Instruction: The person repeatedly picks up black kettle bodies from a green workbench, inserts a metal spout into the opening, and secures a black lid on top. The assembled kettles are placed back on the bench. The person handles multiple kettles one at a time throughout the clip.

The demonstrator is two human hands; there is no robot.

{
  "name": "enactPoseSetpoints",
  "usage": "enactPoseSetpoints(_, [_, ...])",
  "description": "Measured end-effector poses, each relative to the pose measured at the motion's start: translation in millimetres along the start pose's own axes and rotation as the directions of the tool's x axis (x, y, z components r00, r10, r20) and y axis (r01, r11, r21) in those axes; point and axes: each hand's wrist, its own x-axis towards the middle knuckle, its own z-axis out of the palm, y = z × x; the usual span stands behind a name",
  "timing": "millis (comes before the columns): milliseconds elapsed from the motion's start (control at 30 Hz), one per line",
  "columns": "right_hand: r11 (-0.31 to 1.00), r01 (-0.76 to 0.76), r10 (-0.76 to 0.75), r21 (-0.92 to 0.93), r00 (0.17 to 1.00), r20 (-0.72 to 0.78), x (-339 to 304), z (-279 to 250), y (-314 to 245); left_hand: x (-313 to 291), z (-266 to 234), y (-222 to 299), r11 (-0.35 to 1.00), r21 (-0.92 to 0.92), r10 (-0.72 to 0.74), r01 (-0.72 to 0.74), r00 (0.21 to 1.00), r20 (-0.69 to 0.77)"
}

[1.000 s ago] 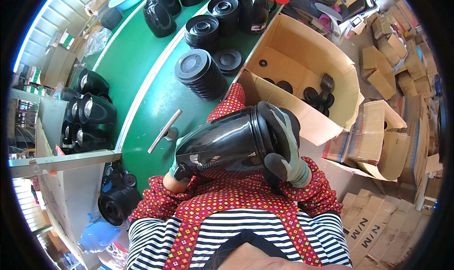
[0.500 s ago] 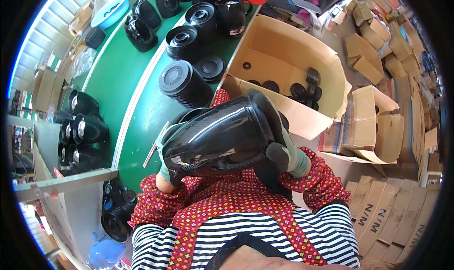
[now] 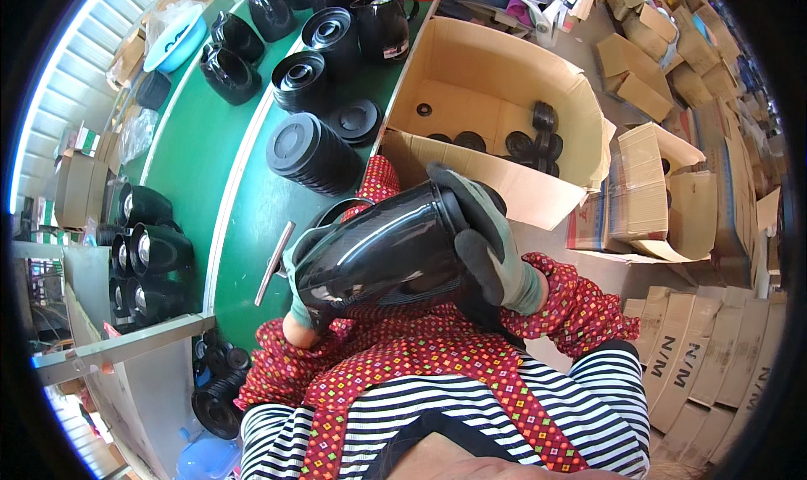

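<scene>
Both hands [image 3: 492,245] gripping black jug [image 3: 382,249] — unchanged, tilted

Both gloved hands grip a shiny black jug [image 3: 382,253] on its side, left hand [image 3: 296,266] at the bottom, right hand [image 3: 487,240] at the top, green tabletop [image 3: 189,156] behind.

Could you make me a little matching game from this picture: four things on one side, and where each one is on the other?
Things:
1. black jug body
2. cardboard box
3. stack of black round parts
4. light blue basin

Places:
A. far up the table's left side
B. lying on the green table, left of the box
C. held in both gloved hands
D. open, right of the green table, with a few black parts inside

Pairs: 1-C, 2-D, 3-B, 4-A
</scene>
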Motion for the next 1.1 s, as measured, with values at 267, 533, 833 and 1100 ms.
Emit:
enactPoseSetpoints(267, [1.0,-0.014,0.015,-0.007,0.997,0.078,9.2,-1.1,1.8,1.2,4.1,20.0,0.994,-0.104,-0.039,0.023,0.987,-0.155])
enactPoseSetpoints(533, [0.962,-0.139,0.125,0.236,0.99,0.071,-11.7,-7.1,23.5,8.4,-27.4,87.7,0.919,0.364,0.201,-0.152,0.975,-0.1])
enactPoseSetpoints(833, [0.594,-0.474,0.389,0.65,0.877,0.284,-19.9,1.2,24.4,9.6,-34.9,118.9,0.41,0.73,0.505,-0.547,0.803,0.318])
enactPoseSetpoints(1100, [0.92,0.144,-0.131,0.363,0.989,-0.061,-27.4,17.0,11.9,1.8,-27.5,79.0,0.984,0.174,0.06,-0.032,0.986,-0.157])
